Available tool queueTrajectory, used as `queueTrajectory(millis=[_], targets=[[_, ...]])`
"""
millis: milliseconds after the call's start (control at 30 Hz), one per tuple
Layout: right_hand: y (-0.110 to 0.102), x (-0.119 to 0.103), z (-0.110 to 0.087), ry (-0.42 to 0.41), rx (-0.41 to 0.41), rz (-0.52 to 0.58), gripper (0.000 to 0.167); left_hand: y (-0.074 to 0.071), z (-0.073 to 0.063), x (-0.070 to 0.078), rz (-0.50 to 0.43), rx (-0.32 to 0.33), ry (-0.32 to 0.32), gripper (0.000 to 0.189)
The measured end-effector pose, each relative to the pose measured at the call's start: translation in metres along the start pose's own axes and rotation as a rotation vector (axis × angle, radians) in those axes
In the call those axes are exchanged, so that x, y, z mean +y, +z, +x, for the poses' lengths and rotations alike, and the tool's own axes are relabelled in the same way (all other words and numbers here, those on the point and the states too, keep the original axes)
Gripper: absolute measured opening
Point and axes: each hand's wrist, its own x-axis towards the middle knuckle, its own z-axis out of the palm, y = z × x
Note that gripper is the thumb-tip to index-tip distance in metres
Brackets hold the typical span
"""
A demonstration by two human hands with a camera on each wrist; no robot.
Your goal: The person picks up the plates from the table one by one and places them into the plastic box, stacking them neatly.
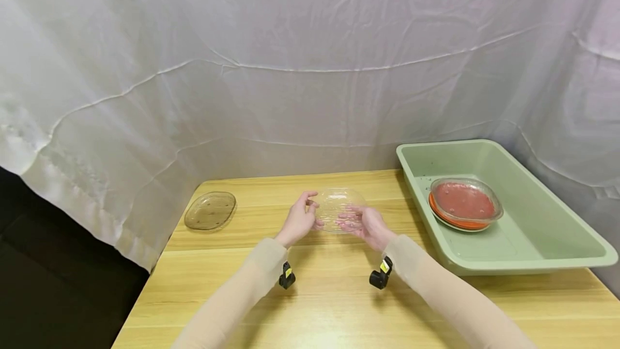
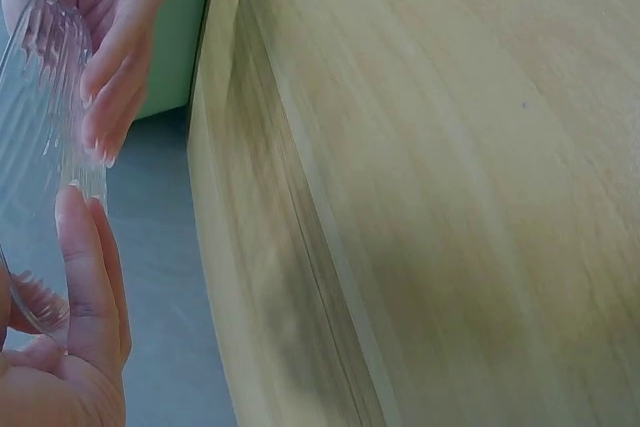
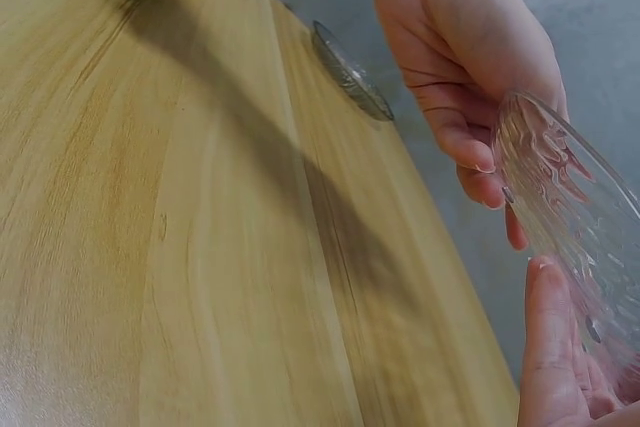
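Both hands hold a clear ribbed glass plate (image 1: 340, 196) above the wooden table. My left hand (image 1: 296, 221) grips its left edge, thumb and fingers on either side. At the opposite edge, my right hand (image 1: 372, 227) holds the plate, its fingers showing through the glass. The left wrist view shows the plate (image 2: 30, 137) tilted on edge, with fingers of both hands along its underside. Wavy ridges mark the plate (image 3: 570, 207) in the right wrist view.
A brownish glass plate (image 1: 210, 211) lies at the table's left. On the right stands a green tub (image 1: 542, 244) with a stack inside: a clear glass dish (image 1: 495, 210) above orange-red plates (image 1: 438, 212). A grey curtain (image 1: 310, 101) hangs behind the table (image 1: 319, 306).
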Motion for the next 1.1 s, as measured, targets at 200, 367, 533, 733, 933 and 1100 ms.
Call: queueTrajectory(millis=[200,367,533,733,933,1100], targets=[[-0.002,-0.002,-0.001,-0.002,-0.001,0.004,0.048,0.0,0.001,0.002,0.007,0.02,-0.006,0.046],[-0.004,-0.005,-0.003,-0.006,-0.003,0.016,0.049,0.001,0.001,0.004,-0.004,0.043,-0.004,0.045],[-0.006,-0.011,-0.006,-0.01,-0.01,0.022,0.049,0.002,0.002,0.004,0.013,0.069,0.023,0.044],[-0.012,-0.019,-0.009,-0.01,-0.006,0.044,0.049,0.004,0.003,0.006,0.017,0.114,0.051,0.043],[-0.019,-0.031,-0.013,-0.022,0.024,0.08,0.048,0.008,0.004,0.008,0.007,0.129,0.049,0.044],[-0.027,-0.044,-0.017,-0.03,0.009,0.094,0.051,0.012,0.006,0.009,0.004,0.14,0.042,0.045]])
